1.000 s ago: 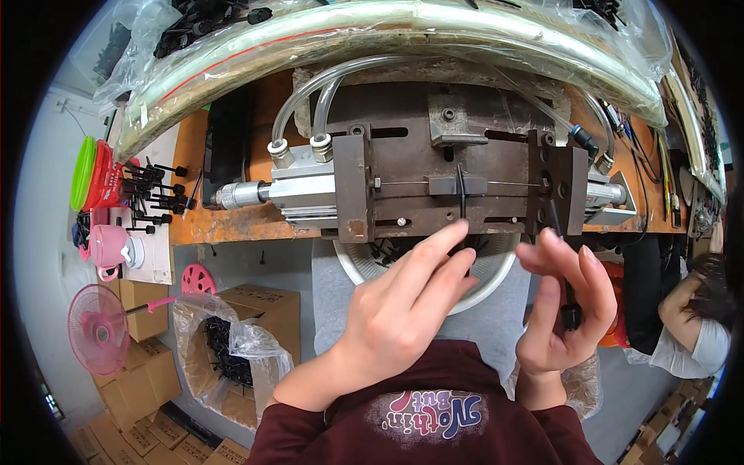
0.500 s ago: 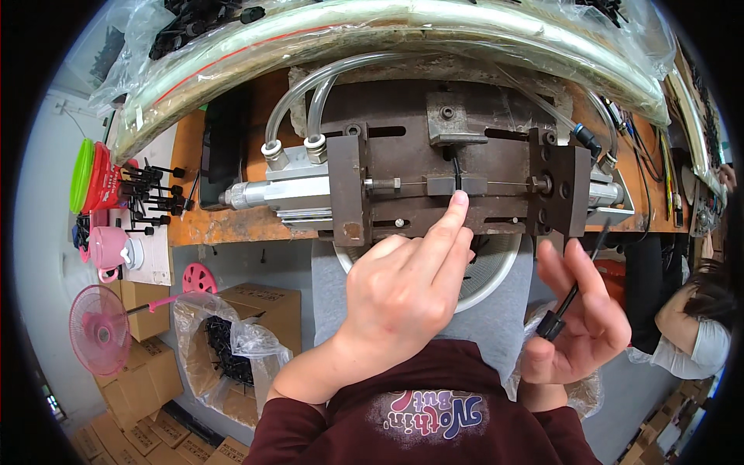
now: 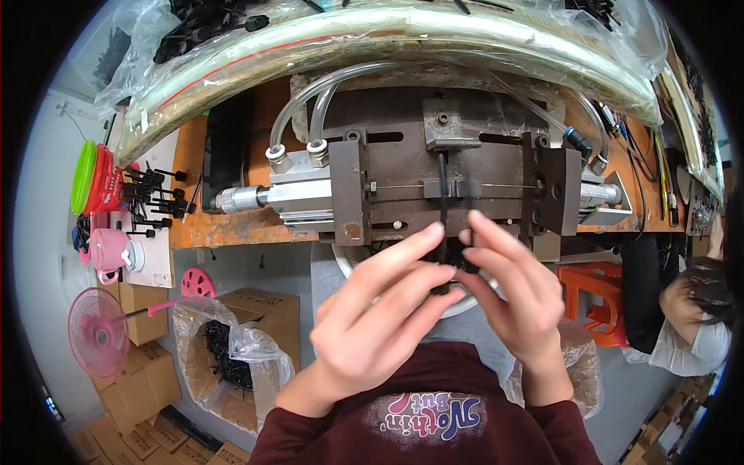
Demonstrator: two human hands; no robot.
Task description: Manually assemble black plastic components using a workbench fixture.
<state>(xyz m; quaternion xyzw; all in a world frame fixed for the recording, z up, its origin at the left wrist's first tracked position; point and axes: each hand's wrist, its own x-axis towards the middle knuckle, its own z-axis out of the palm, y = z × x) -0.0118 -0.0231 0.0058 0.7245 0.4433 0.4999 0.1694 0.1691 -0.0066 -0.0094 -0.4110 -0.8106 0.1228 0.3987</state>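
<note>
Both my hands meet in front of a dark metal fixture on the bench. My left hand is closed on a thin black rod with a thicker end, which stands across the small grey clamp block at the fixture's middle. Pinched in my right hand is a second black rod, smeared by motion, just right of the first. The fingers partly hide the lower ends of both rods. Silver air cylinders flank the fixture, with thin pins running toward the block.
Clear hoses arch behind the fixture, below a long plastic-wrapped bundle. Several black parts lie at the left. A lined box of black pieces, a pink fan, an orange stool and another person are around.
My left hand has gone from pointing at the clamp block to gripping the rod there. My right hand has brought its rod left and up to the fixture. The left cylinder's pin has drawn back.
</note>
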